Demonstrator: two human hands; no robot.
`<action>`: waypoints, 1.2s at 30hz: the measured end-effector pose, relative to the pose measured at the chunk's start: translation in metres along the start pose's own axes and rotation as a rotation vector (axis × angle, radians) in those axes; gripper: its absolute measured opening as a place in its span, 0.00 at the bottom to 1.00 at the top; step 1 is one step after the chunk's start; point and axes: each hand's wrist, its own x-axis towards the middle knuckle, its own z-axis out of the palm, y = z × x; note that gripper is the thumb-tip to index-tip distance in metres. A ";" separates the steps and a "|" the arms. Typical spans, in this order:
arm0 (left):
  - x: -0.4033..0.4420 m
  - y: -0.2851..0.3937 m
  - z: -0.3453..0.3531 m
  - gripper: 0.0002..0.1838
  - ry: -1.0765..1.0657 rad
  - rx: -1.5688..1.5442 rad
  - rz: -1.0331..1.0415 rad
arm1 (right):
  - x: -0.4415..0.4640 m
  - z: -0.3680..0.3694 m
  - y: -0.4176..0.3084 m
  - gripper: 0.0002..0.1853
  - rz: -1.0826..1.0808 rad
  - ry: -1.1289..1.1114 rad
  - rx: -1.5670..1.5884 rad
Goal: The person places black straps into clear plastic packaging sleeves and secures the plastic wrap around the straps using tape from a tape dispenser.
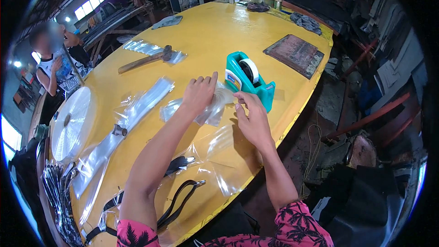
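My left hand (201, 93) presses down on a folded clear plastic sleeve (214, 113), its fingers bent over the plastic and the forefinger pointing forward. My right hand (251, 118) hovers at the right end of this plastic, with half-curled fingers and a gap between thumb and forefinger. Just beyond it stands a teal tape dispenser (265, 92) with a white-edged roll of tape (249, 69). Under my forearms lie another clear plastic sleeve (222, 139) and a black strap with a metal end (176, 203).
A hammer (144, 61) rests across plastic sleeves at the far left. Long plastic sleeves (98, 158), a metal piece (120, 130) and a large plastic roll (73, 123) line the left side. Dark plates (295, 55) lie far right. A person (55, 68) sits beyond the yellow table (206, 32).
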 end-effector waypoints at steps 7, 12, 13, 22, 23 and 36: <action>0.010 -0.016 0.004 0.11 -0.002 -0.060 0.061 | 0.026 0.024 0.021 0.30 -0.128 -0.046 -0.173; 0.021 -0.026 -0.019 0.08 -0.113 -0.070 0.149 | 0.050 0.048 0.022 0.42 -0.211 -0.061 -0.358; 0.023 -0.026 -0.023 0.07 -0.148 -0.084 0.163 | 0.054 0.054 0.023 0.45 -0.200 -0.073 -0.409; 0.034 -0.028 -0.027 0.06 -0.218 -0.060 0.201 | 0.074 0.067 0.040 0.19 -0.047 -0.194 -0.730; 0.035 -0.027 -0.028 0.07 -0.234 -0.076 0.180 | 0.073 0.068 0.041 0.19 -0.048 -0.191 -0.732; 0.018 -0.014 -0.024 0.06 -0.142 -0.019 0.189 | 0.101 -0.049 -0.018 0.42 -0.139 0.153 -0.599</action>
